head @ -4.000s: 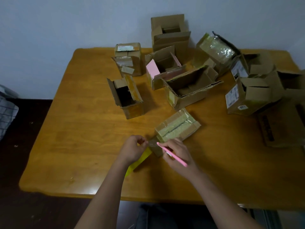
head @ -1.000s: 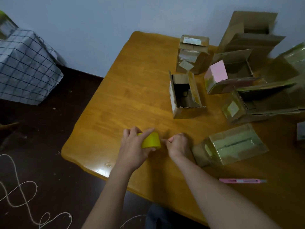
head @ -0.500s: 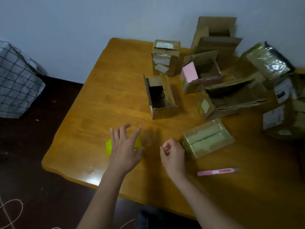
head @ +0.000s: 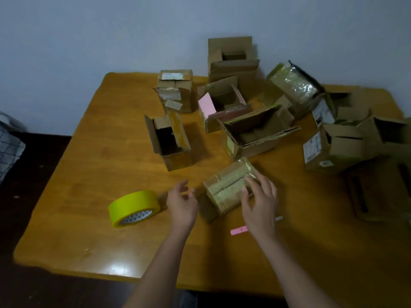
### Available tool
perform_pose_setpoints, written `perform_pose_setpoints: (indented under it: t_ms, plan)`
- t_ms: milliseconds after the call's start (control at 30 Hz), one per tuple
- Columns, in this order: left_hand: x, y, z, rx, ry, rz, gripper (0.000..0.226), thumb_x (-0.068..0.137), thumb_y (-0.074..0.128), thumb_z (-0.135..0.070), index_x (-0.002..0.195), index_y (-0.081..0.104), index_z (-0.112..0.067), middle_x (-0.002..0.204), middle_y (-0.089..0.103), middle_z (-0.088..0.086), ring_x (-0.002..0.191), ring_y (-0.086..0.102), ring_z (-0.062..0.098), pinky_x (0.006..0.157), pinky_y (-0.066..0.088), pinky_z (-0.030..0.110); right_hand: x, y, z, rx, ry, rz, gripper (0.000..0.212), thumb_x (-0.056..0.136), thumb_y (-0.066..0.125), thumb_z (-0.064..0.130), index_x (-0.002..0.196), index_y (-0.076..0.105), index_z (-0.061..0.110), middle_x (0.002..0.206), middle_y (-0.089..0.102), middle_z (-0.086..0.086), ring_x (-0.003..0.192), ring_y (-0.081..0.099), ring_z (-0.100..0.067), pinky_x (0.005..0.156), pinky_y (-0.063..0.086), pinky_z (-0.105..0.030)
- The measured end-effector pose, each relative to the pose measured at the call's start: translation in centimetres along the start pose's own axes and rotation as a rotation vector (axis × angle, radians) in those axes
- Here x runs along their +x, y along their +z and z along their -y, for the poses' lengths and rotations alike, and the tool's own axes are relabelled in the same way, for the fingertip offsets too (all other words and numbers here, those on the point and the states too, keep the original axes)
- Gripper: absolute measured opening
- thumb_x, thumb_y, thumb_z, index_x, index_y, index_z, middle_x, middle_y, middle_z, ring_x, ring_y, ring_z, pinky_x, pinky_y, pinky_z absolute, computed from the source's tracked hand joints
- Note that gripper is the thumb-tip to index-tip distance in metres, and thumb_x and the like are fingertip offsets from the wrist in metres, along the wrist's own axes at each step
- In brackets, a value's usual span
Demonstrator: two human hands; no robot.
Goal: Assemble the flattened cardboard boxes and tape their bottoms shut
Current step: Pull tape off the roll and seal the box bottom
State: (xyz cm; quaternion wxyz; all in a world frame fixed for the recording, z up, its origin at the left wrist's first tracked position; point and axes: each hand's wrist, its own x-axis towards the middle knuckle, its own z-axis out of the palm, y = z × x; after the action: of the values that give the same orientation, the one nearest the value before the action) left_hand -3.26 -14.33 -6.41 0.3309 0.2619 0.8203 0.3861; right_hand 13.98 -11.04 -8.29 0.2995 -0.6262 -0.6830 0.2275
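Observation:
A small cardboard box (head: 224, 188), its taped bottom facing up, lies near the front middle of the wooden table (head: 93, 230). My right hand (head: 259, 202) rests on its right end with the fingers spread over the tape. Just left of the box, my left hand (head: 181, 202) hovers with loosely bent fingers and holds nothing. A yellow tape roll (head: 134, 207) lies on the table to the left of that hand. A pink utility knife (head: 239, 230) lies behind my right wrist, partly hidden.
Several assembled and opened cardboard boxes crowd the back and right of the table, among them a narrow open box (head: 170, 142) and a wide one (head: 255, 132). A flattened carton (head: 378, 190) lies at the right edge. A checked cloth (head: 9, 147) shows at far left.
My left hand has let go of the tape roll, which now lies on the table. My right hand has moved right onto the taped box. The view has swung to the right.

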Motion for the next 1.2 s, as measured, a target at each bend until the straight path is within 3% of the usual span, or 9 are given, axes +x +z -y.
perform_pose_setpoints:
  t_ms: [133, 267, 433, 567, 733, 933, 1033, 1100, 1200]
  plan:
    - [-2.3, 0.7, -2.2, -0.339, -0.265, 0.109, 0.026, 0.100, 0.052, -0.015, 0.076, 0.064, -0.014, 0.082, 0.069, 0.005, 0.086, 0.069, 0.023, 0.083, 0.058, 0.041, 2.8, -1.5, -0.2, 0.066, 0.199, 0.146, 0.053, 0.098, 0.051, 0.033, 0.147, 0.037, 0.021, 0.154, 0.033, 0.001, 0.144, 0.025, -0.019, 0.113, 0.031, -0.040]
    - [-3.1, 2.3, -3.4, -0.262, -0.276, 0.211, 0.026, 0.101, 0.050, -0.021, 0.077, 0.059, -0.025, 0.088, 0.068, 0.002, 0.091, 0.067, 0.022, 0.089, 0.056, 0.046, 3.3, -1.1, -0.6, 0.084, 0.332, 0.279, 0.066, 0.090, 0.053, 0.053, 0.146, 0.041, 0.020, 0.134, 0.058, -0.005, 0.124, 0.054, -0.024, 0.098, 0.051, -0.041]
    - [-2.5, 2.7, -3.9, -0.130, -0.237, 0.263, 0.023, 0.101, 0.050, -0.026, 0.084, 0.061, -0.016, 0.086, 0.064, 0.004, 0.085, 0.062, 0.024, 0.085, 0.054, 0.048, 3.9, -2.1, -0.4, 0.017, 0.325, 0.315, 0.037, 0.077, 0.067, 0.061, 0.093, 0.066, 0.028, 0.083, 0.069, 0.013, 0.079, 0.066, -0.008, 0.072, 0.056, -0.034]
    - [-2.0, 3.2, -4.1, -0.047, -0.145, 0.254, 0.019, 0.092, 0.065, -0.021, 0.107, 0.068, -0.009, 0.100, 0.069, 0.004, 0.090, 0.064, 0.019, 0.070, 0.052, 0.026, 3.7, -1.2, 0.0, -0.118, 0.411, 0.353, 0.059, 0.065, 0.074, 0.067, 0.100, 0.059, 0.021, 0.092, 0.067, 0.007, 0.089, 0.064, -0.019, 0.074, 0.047, -0.032]
    - [-1.4, 3.0, -3.4, -0.127, -0.207, 0.205, 0.027, 0.093, 0.062, -0.008, 0.120, 0.064, -0.005, 0.109, 0.069, 0.008, 0.099, 0.065, 0.022, 0.088, 0.056, 0.039, 4.2, -1.6, -1.5, 0.033, 0.414, 0.302, 0.019, 0.089, 0.064, 0.044, 0.081, 0.060, 0.027, 0.072, 0.063, 0.016, 0.080, 0.066, -0.014, 0.085, 0.052, -0.046]
    - [0.6, 2.9, -3.6, -0.074, -0.260, 0.303, 0.021, 0.094, 0.062, -0.017, 0.109, 0.066, -0.004, 0.103, 0.069, 0.009, 0.095, 0.064, 0.024, 0.085, 0.056, 0.040, 5.4, -2.0, -0.8, 0.031, 0.415, 0.497, 0.035, 0.098, 0.049, 0.046, 0.107, 0.062, 0.015, 0.107, 0.066, -0.007, 0.094, 0.064, -0.022, 0.081, 0.057, -0.041]
    - [1.1, 3.6, -4.2, -0.089, -0.304, 0.322, 0.027, 0.092, 0.062, -0.039, 0.091, 0.062, -0.012, 0.094, 0.066, 0.006, 0.087, 0.062, 0.021, 0.074, 0.054, 0.034, 5.2, -0.1, -0.1, 0.019, 0.519, 0.480, 0.059, 0.082, 0.051, 0.073, 0.100, 0.063, 0.018, 0.093, 0.066, 0.001, 0.079, 0.063, -0.015, 0.065, 0.056, -0.030]
    - [1.1, 4.2, -4.0, 0.005, -0.264, 0.278, 0.036, 0.095, 0.053, -0.047, 0.083, 0.059, -0.013, 0.090, 0.064, 0.007, 0.079, 0.059, 0.018, 0.067, 0.051, 0.032, 4.9, 0.6, 0.1, -0.084, 0.538, 0.386, 0.057, 0.087, 0.042, 0.071, 0.087, 0.062, 0.017, 0.079, 0.063, 0.003, 0.064, 0.057, -0.009, 0.049, 0.044, -0.022]
    - [1.6, 4.8, -3.5, 0.070, -0.224, 0.245, 0.037, 0.099, 0.046, -0.044, 0.079, 0.057, -0.015, 0.089, 0.063, 0.008, 0.078, 0.057, 0.018, 0.069, 0.050, 0.034, 4.8, 0.7, -0.1, -0.133, 0.474, 0.302, 0.061, 0.094, 0.021, 0.063, 0.075, 0.054, 0.016, 0.074, 0.059, -0.001, 0.069, 0.060, -0.016, 0.055, 0.044, -0.025]
